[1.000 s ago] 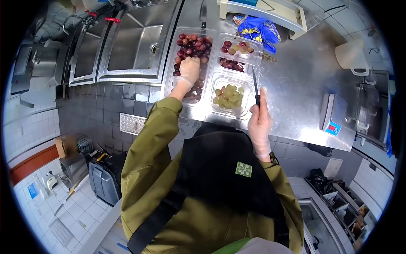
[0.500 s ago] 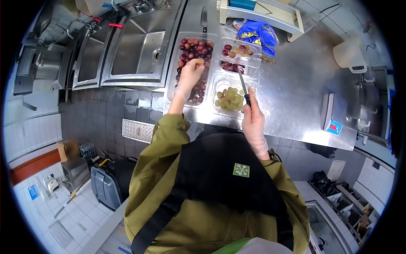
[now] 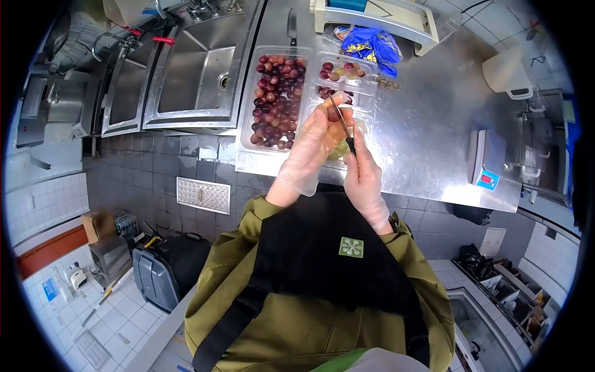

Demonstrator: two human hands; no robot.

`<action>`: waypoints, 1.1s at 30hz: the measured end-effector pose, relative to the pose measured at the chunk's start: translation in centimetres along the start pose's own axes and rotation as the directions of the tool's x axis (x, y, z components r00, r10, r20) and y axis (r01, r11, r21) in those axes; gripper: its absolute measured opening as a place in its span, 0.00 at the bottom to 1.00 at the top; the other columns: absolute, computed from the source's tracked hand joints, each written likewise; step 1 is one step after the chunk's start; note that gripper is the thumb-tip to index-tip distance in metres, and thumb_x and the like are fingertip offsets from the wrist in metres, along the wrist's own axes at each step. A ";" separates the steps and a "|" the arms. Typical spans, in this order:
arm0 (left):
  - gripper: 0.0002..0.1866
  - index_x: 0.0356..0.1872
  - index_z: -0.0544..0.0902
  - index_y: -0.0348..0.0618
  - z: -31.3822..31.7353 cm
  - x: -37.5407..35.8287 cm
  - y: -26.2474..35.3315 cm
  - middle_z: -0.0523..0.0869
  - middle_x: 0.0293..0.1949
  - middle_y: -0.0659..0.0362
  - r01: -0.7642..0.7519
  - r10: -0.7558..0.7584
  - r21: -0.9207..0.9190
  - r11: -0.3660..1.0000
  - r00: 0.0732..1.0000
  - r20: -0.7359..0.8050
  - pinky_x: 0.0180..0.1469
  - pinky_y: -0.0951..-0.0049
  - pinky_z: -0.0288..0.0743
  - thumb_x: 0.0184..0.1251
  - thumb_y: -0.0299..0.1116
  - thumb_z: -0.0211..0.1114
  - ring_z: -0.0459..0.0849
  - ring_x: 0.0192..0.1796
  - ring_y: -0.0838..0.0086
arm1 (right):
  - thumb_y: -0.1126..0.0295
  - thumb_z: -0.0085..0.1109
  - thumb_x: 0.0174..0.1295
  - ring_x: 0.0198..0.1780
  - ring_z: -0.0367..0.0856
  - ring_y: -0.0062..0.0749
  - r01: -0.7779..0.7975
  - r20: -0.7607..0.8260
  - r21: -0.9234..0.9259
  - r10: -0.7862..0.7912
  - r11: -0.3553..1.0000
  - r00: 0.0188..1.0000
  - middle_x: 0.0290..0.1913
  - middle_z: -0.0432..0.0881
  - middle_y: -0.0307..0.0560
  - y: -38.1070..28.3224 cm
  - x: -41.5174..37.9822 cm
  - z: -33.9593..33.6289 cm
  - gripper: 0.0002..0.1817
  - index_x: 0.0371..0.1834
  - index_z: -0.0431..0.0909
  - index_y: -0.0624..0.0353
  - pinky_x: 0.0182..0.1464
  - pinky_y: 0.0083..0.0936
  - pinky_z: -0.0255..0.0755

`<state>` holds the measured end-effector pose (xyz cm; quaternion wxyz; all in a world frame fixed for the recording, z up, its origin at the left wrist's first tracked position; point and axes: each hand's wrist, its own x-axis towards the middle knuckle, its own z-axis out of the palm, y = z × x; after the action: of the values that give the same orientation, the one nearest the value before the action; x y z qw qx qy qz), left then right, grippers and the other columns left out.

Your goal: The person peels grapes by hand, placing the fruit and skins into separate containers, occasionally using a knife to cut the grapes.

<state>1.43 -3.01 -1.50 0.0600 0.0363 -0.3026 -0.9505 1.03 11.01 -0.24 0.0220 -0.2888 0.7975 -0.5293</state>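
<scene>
My left hand [image 3: 308, 144], in a clear glove, pinches a reddish grape [image 3: 333, 115] above the small containers. In my gloved right hand [image 3: 364, 177] is a paring knife [image 3: 350, 144] with a black handle, its blade against the grape. Left of my hands stands a long clear tub of red grapes [image 3: 273, 102]. Behind them, a clear container [image 3: 372, 77] has a few grapes in one part and dark red peels [image 3: 323, 93] in another. Peeled green grapes [image 3: 339, 150] lie in a front container, mostly hidden by my hands.
A larger knife [image 3: 292, 28] lies behind the tub. A blue and yellow bag [image 3: 378, 49] sits by a cream-coloured stand [image 3: 396, 23] at the back. To the right are a scale [image 3: 485, 161] and a white pitcher [image 3: 508, 73]. Steel sinks [image 3: 201, 62] adjoin on the left.
My left hand has come out of the tub and moved right with a grape, meeting the knife. My right hand has tilted the knife toward it, over the peeled grapes.
</scene>
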 end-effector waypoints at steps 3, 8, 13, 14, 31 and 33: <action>0.31 0.65 0.66 0.40 0.6 0.1 -0.5 0.76 0.50 0.57 -0.057 0.056 -0.018 0.998 0.998 -0.023 0.62 0.69 0.67 0.71 0.54 0.52 0.75 0.54 0.73 | 0.84 0.47 0.62 0.61 0.75 0.50 0.034 -0.025 0.011 -0.034 0.999 0.999 0.64 0.70 0.62 0.1 -0.1 0.1 0.30 0.71 0.58 0.64 0.57 0.30 0.71; 0.31 0.64 0.67 0.37 0.9 0.5 0.1 0.76 0.49 0.59 -0.120 0.118 0.151 0.981 0.993 0.019 0.62 0.71 0.66 0.72 0.53 0.52 0.75 0.53 0.75 | 0.84 0.47 0.62 0.60 0.76 0.49 0.012 -0.015 0.022 -0.011 1.000 1.000 0.65 0.69 0.62 0.3 -0.5 -0.2 0.31 0.71 0.58 0.65 0.56 0.30 0.73; 0.28 0.60 0.73 0.35 1.1 0.6 0.4 0.80 0.46 0.60 -0.132 0.133 0.297 0.946 0.991 0.016 0.58 0.73 0.70 0.73 0.50 0.52 0.77 0.49 0.76 | 0.84 0.48 0.61 0.56 0.79 0.51 0.069 -0.073 -0.146 -0.081 0.987 0.994 0.64 0.70 0.63 0.1 -0.6 0.0 0.31 0.71 0.58 0.65 0.52 0.31 0.75; 0.27 0.60 0.73 0.35 1.0 0.6 0.4 0.81 0.46 0.60 -0.134 0.136 0.326 0.936 0.991 0.018 0.57 0.74 0.71 0.73 0.49 0.53 0.78 0.48 0.76 | 0.84 0.48 0.61 0.55 0.80 0.51 0.070 -0.083 -0.172 -0.086 0.983 0.993 0.64 0.70 0.63 0.1 -0.7 0.1 0.31 0.71 0.58 0.65 0.51 0.31 0.75; 0.17 0.59 0.71 0.38 0.3 1.1 -1.0 0.79 0.51 0.58 0.139 -0.172 -0.283 0.949 0.980 -0.097 0.59 0.75 0.69 0.71 0.30 0.51 0.77 0.52 0.74 | 0.83 0.47 0.56 0.33 0.85 0.47 -0.020 -0.085 -0.340 -0.009 0.940 0.996 0.58 0.77 0.53 1.6 0.8 1.7 0.35 0.72 0.56 0.61 0.27 0.31 0.77; 0.15 0.55 0.73 0.38 -0.2 1.6 -1.1 0.79 0.48 0.59 0.151 -0.234 -0.446 0.882 0.962 -0.137 0.57 0.75 0.70 0.69 0.28 0.52 0.77 0.50 0.74 | 0.82 0.48 0.57 0.31 0.84 0.47 -0.002 -0.104 -0.256 -0.026 0.967 0.994 0.56 0.78 0.53 2.0 1.5 1.8 0.35 0.72 0.57 0.58 0.26 0.32 0.77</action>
<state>-0.27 -2.43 -2.32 -0.0005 0.1411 -0.0723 -0.9874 -0.48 9.33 -2.32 -0.0614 -0.2655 0.8573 -0.4367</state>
